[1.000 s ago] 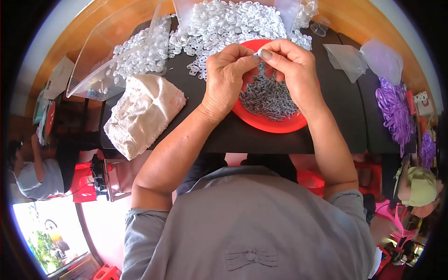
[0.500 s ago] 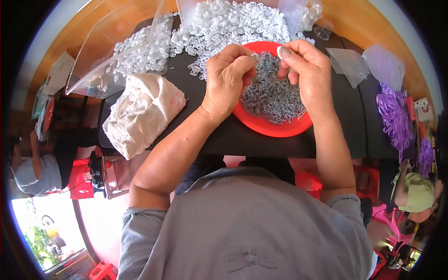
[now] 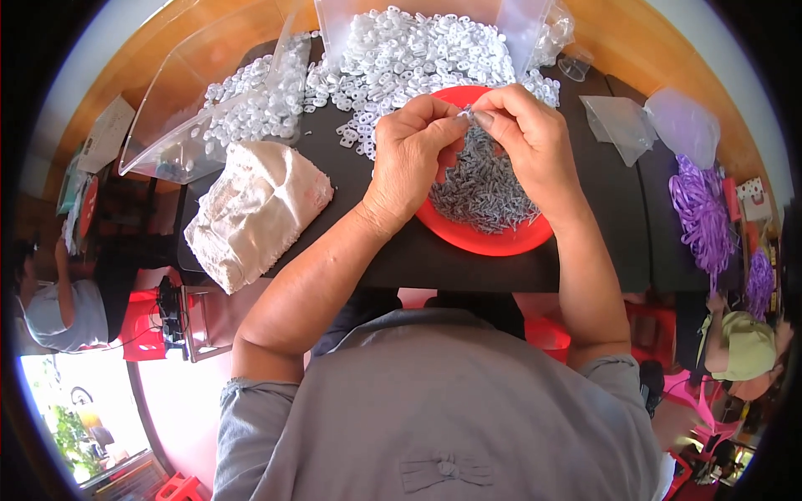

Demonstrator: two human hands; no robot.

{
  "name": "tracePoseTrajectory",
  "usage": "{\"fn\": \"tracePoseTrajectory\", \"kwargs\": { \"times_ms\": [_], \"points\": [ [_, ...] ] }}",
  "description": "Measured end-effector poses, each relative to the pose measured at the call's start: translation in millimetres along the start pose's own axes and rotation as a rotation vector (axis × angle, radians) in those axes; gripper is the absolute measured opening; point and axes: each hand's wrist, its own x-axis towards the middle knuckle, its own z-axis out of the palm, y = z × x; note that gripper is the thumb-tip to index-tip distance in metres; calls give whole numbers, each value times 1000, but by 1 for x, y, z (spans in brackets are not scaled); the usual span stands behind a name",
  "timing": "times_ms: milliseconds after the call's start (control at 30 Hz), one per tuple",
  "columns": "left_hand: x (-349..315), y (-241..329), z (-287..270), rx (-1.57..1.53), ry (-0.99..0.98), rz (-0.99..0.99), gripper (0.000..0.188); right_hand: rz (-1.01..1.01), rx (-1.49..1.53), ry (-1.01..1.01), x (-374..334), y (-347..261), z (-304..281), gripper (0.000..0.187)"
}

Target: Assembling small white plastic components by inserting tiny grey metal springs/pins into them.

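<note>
Head view: what is changing?
– The left hand [image 3: 415, 144] and right hand [image 3: 533, 146], apart half a second ago, are meeting above the red bowl [image 3: 484, 244] of grey pieces [image 3: 486, 196].
– And the grip?
– Both are pinching a small pale piece [image 3: 467, 111] there.

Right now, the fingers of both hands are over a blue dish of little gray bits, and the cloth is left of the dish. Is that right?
Not quite: the dish is red, not blue, as the head view shows. The fingers of the left hand and right hand are over its gray bits, with the cloth left of it.
</note>
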Motion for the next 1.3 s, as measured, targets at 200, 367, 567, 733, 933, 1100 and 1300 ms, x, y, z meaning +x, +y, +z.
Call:
{"fn": "tracePoseTrajectory", "kwargs": {
  "times_ms": [200,367,567,733,933,1100,1300],
  "points": [
    [1,-2,1,2,-30,11,12,-58,-89,5,-2,4,1,3],
    [1,-12,3,-33,25,9,10,-124,-128,64,-4,6,16,2],
    [2,-8,1,-79,59,-48,13,51,5,54,-4,4,17,3],
    [2,-8,2,-2,48,-27,15,189,72,80,1,6,2,10],
    [1,-5,-1,49,38,31,17,352,295,44,5,-2,-5,19],
    [1,-6,2,113,37,137,17,382,379,12,4,-7,-5,20],
    [1,-9,0,136,31,166,15,358,362,-3,4,-10,-3,20]
  ]
}}
